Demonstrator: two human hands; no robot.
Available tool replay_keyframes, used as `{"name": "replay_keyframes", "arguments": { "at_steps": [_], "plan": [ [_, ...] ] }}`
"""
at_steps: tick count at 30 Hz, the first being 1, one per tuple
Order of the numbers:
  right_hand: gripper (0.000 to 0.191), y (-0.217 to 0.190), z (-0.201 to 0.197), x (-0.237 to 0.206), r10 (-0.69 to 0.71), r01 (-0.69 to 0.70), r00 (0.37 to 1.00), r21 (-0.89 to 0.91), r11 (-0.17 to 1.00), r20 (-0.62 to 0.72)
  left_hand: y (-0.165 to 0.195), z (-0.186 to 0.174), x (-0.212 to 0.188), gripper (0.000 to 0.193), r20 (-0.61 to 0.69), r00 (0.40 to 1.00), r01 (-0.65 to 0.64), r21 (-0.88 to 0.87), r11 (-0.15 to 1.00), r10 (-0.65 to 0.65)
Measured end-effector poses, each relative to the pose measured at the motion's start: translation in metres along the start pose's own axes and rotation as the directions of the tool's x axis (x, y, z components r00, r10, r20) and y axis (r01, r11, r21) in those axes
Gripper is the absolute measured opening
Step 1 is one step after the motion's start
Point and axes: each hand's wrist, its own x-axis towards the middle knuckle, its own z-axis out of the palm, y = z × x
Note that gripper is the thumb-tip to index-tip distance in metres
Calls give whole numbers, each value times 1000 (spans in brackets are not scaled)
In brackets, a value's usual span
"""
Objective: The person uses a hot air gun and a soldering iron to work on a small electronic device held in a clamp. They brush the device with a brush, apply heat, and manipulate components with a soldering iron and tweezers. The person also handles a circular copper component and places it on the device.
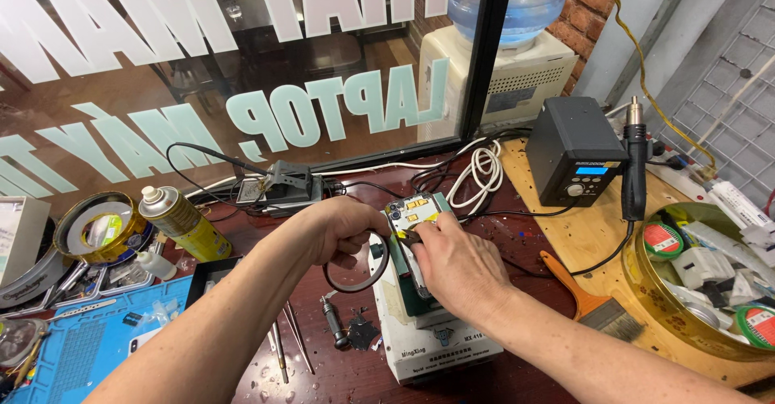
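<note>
An opened phone [417,214], its inner boards and yellow patches showing, lies on a green-topped white heating stand [432,335] at the middle of the bench. My right hand [456,267] rests over the phone's lower part, fingers pressed on it. My left hand [343,228] is curled at the phone's left edge, fingers closed around something small that I cannot make out, with a black cable loop [355,279] hanging under it.
A black hot-air station [575,152] with its handle [635,162] stands right, a brush [585,299] and an amber bowl of parts [701,287] beside it. Left: spray can [184,225], tape rolls [101,228], blue mat [89,339], tweezers [291,343]. Window glass behind.
</note>
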Motion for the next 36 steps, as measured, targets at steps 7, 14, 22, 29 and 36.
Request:
{"name": "replay_keyframes", "arguments": {
  "at_steps": [7,14,22,29,36],
  "plan": [
    [25,-4,5,4,34,-34,999,-53,998,9,-3,-2,4,18,68,998,22,-48,999,-19],
    [20,-1,15,6,-8,7,1000,-75,997,-14,-5,-2,6,20,120,993,26,-72,997,-17],
    [23,7,-6,14,151,-151,989,110,982,6,-8,-2,-21,26,88,994,-50,-112,992,59],
    [32,20,-32,25,249,-255,967,239,937,59,-10,-4,-35,24,65,988,-131,-139,982,141],
    [34,21,-20,17,225,-238,969,142,961,99,-11,15,-38,12,-25,990,-140,-182,973,138]
  ]
}}
